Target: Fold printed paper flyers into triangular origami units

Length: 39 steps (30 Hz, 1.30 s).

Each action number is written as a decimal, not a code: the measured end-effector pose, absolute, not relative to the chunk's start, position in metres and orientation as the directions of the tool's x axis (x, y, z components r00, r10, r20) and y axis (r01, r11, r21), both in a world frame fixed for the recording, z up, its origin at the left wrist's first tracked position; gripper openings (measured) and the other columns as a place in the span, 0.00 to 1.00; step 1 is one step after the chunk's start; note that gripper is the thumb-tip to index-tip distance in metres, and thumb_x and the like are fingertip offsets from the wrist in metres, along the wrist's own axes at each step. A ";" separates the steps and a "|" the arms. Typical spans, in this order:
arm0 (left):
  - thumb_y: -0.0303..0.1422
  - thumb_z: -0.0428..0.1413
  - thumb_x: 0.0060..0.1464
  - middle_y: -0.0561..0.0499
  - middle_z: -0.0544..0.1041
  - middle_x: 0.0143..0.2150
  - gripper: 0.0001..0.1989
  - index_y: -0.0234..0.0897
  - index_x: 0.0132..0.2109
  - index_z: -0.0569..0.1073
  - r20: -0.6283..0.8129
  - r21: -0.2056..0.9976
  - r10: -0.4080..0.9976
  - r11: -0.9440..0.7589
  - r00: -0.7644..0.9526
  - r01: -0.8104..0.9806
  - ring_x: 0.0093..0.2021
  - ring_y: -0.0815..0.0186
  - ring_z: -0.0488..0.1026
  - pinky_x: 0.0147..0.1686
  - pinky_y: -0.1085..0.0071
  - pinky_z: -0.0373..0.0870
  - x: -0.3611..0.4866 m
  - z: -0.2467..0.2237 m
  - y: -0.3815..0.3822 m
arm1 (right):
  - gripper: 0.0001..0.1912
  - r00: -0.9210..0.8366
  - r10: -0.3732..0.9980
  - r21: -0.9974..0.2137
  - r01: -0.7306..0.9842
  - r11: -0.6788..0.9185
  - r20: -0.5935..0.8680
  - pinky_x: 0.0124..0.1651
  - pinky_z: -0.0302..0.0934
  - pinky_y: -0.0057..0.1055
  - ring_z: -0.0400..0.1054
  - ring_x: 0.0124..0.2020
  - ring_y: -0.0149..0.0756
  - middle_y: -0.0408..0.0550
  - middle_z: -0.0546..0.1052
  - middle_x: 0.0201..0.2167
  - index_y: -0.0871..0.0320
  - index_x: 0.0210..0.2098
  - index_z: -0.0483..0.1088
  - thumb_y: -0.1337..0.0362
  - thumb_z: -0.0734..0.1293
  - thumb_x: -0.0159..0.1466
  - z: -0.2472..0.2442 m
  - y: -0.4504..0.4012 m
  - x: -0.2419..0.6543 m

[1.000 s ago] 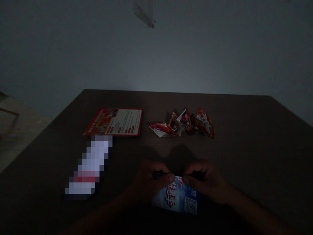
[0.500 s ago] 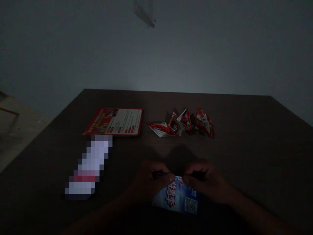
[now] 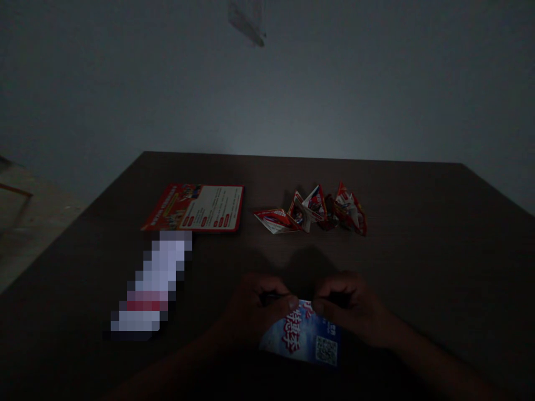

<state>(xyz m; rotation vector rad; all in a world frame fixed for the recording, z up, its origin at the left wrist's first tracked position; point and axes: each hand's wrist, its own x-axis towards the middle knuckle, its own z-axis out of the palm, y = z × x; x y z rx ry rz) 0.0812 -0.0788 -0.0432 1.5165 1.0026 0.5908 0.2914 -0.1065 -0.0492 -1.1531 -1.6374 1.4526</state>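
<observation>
Between my hands, near the front of the table, is a blue printed paper sheet (image 3: 309, 340) with large red-and-white characters and a QR code. My left hand (image 3: 265, 309) pinches its far edge between thumb and fingers. Just to the right, my right hand (image 3: 349, 309) pinches the same edge, the two thumbs a small gap apart. What lies beneath the sheet is too dark to make out. Beyond my hands several folded red-and-white paper pieces (image 3: 311, 209) stand in a cluster on the table.
Red-bordered printed leaflets (image 3: 217, 206) lie flat at the back left of the dark table (image 3: 418, 223). In front of them is a long blurred-out pale object (image 3: 156, 284). A pale wall (image 3: 334, 100) rises behind the table's far edge.
</observation>
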 end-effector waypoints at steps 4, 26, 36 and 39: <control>0.37 0.57 0.49 0.55 0.68 0.19 0.13 0.32 0.24 0.74 -0.168 0.969 0.845 0.047 0.508 0.241 0.21 0.73 0.61 0.21 0.77 0.54 0.081 -0.044 -0.079 | 0.11 -0.401 0.912 -0.984 0.175 -0.012 -0.082 0.24 0.53 0.24 0.57 0.20 0.25 0.40 0.68 0.18 0.61 0.24 0.71 0.62 0.67 0.60 -0.049 -0.106 0.292; 0.36 0.56 0.50 0.55 0.68 0.20 0.12 0.32 0.24 0.73 -0.195 0.970 0.855 0.095 0.480 0.225 0.22 0.72 0.62 0.22 0.77 0.55 0.079 -0.045 -0.079 | 0.13 -0.380 0.920 -0.992 0.110 -0.059 -0.097 0.25 0.52 0.24 0.57 0.21 0.25 0.40 0.68 0.19 0.61 0.24 0.71 0.60 0.67 0.61 -0.051 -0.105 0.295; 0.36 0.57 0.49 0.55 0.68 0.20 0.12 0.32 0.24 0.74 -0.194 0.967 0.861 0.087 0.471 0.239 0.22 0.73 0.62 0.22 0.78 0.55 0.079 -0.046 -0.078 | 0.14 -0.377 0.919 -0.991 0.111 -0.075 -0.112 0.24 0.52 0.24 0.56 0.20 0.25 0.40 0.67 0.18 0.61 0.23 0.71 0.60 0.67 0.61 -0.050 -0.105 0.296; 0.36 0.57 0.49 0.55 0.68 0.19 0.12 0.32 0.24 0.73 -0.188 0.968 0.863 0.082 0.469 0.237 0.21 0.73 0.61 0.22 0.77 0.54 0.079 -0.046 -0.078 | 0.14 -0.382 0.917 -0.991 0.110 -0.076 -0.113 0.24 0.51 0.24 0.56 0.20 0.25 0.40 0.67 0.18 0.61 0.23 0.70 0.59 0.66 0.61 -0.049 -0.105 0.296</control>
